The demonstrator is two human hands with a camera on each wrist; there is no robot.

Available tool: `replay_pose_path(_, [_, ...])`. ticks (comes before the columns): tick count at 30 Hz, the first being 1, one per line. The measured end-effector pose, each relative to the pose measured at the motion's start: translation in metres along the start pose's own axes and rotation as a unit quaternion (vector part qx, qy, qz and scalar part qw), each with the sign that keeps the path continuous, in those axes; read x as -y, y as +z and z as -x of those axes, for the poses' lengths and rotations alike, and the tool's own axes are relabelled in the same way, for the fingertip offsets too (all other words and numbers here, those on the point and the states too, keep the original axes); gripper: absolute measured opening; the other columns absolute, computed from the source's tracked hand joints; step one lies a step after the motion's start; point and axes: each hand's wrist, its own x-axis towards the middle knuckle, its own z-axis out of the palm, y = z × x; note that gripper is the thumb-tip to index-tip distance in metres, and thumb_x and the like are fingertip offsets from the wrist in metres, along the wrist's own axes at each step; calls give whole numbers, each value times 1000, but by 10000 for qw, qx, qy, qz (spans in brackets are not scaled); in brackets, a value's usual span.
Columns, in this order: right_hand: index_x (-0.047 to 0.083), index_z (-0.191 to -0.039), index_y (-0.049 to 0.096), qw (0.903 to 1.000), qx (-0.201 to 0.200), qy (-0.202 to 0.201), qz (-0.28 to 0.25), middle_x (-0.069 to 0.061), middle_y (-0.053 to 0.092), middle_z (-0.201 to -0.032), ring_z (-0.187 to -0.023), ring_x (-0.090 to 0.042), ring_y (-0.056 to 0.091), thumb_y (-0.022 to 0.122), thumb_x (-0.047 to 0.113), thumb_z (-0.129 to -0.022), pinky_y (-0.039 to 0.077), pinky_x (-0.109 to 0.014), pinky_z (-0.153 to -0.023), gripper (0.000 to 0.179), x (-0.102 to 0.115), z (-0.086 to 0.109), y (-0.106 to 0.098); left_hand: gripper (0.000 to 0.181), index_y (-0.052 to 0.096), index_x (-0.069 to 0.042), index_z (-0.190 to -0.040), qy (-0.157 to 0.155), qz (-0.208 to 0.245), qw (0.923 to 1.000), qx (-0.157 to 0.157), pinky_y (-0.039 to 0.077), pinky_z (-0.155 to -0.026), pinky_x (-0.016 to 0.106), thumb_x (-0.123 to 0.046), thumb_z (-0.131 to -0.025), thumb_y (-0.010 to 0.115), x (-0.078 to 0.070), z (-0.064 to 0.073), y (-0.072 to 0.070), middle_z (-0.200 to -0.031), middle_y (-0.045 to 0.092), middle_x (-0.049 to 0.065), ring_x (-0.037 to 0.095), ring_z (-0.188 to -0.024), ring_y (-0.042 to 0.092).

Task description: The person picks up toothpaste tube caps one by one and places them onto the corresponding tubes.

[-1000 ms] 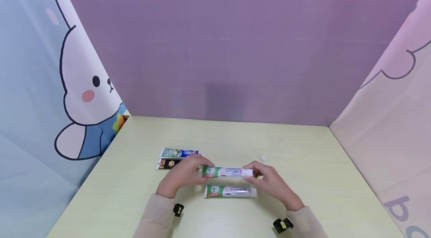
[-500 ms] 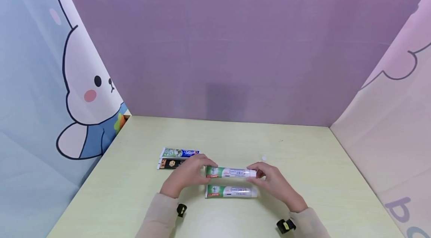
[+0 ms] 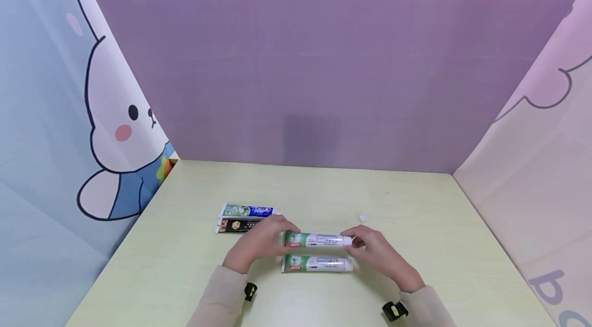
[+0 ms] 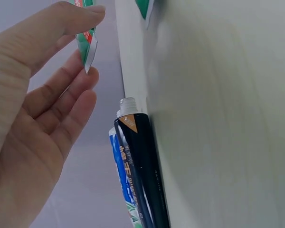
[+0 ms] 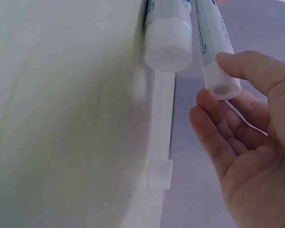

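Note:
Between my two hands a green-and-white toothpaste tube (image 3: 319, 240) is held level. My left hand (image 3: 262, 242) pinches its flat crimped tail, seen close in the left wrist view. At the other end my right hand (image 3: 376, 251) pinches the tube by its white cap (image 5: 222, 81), thumb on one side and fingers on the other. Just nearer to me, a matching toothpaste tube (image 3: 317, 264) lies on the table, parallel to the held one and facing the same way. The right wrist view has both capped ends side by side, the held tube raised off the table.
Left of the hands lie a blue-and-green toothpaste tube (image 3: 247, 210) and a black toothpaste tube (image 3: 237, 225), partly behind my left hand. The black one's threaded nozzle (image 4: 128, 104) is bare. A small white cap (image 3: 363, 218) sits beyond my right hand on the pale table (image 3: 416, 198).
Both hands have carried the held tube slightly to the right and closer to me, narrowing its gap to the matching tube. The tubes on the table have stayed put.

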Motion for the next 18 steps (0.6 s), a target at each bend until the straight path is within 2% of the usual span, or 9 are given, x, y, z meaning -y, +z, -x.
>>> replay_pose_path(9, [-1,-118,69,9996,244,52,108,-9,67,-106,-82,-11,61,73,3,-90,55,-23,-70,29,0,-3,3,38,76,-17,-114,-46,-78,9999,117,50,-82,25,-16,-77,86,0,0,5,-101,66,-9,10,-92,57])
replay_pose_path(18, [-3,-117,68,9987,377,161,292,-9,68,-103,-80,-11,61,70,1,-90,54,-23,-68,27,1,-6,5,37,76,-16,-114,-139,-228,9994,202,50,-85,28,-17,-78,85,-1,-2,7,-101,67,-7,13,-94,58])
